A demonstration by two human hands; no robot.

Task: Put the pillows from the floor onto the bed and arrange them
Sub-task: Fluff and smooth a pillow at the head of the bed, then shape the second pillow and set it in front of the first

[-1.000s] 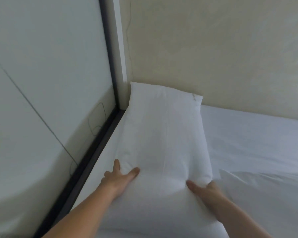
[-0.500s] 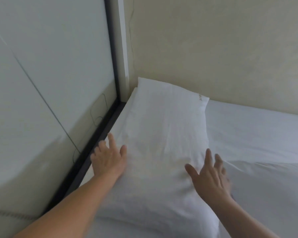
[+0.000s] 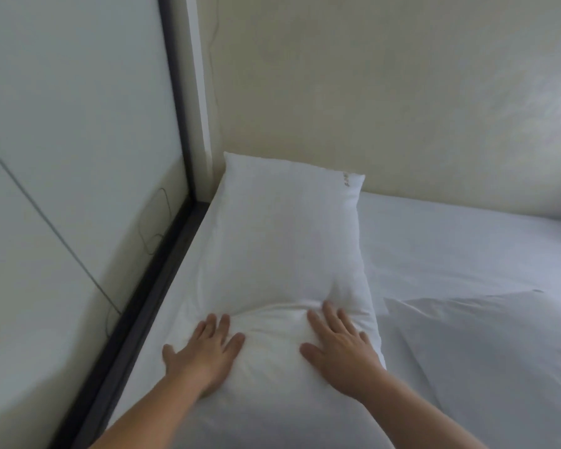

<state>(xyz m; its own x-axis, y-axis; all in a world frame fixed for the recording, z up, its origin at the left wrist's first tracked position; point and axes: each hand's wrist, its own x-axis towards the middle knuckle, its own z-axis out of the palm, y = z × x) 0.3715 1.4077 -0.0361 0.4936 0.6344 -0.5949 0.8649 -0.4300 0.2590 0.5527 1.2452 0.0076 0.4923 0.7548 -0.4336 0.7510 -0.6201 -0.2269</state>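
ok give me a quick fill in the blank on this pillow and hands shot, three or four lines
1. Both hands, left hand and right hand, lie ____ on the white pillow.
2. The pillow's far end reaches the beige ____.
3. A second pillow lies to the ____ of the first.
4. The sheet on the bed is ____ in colour.

Missing words: flat; wall; right; white

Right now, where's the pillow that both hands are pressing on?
In the head view, the pillow lies on the bed, its far end against the beige wall at the corner, with the left hand and right hand flat on it.
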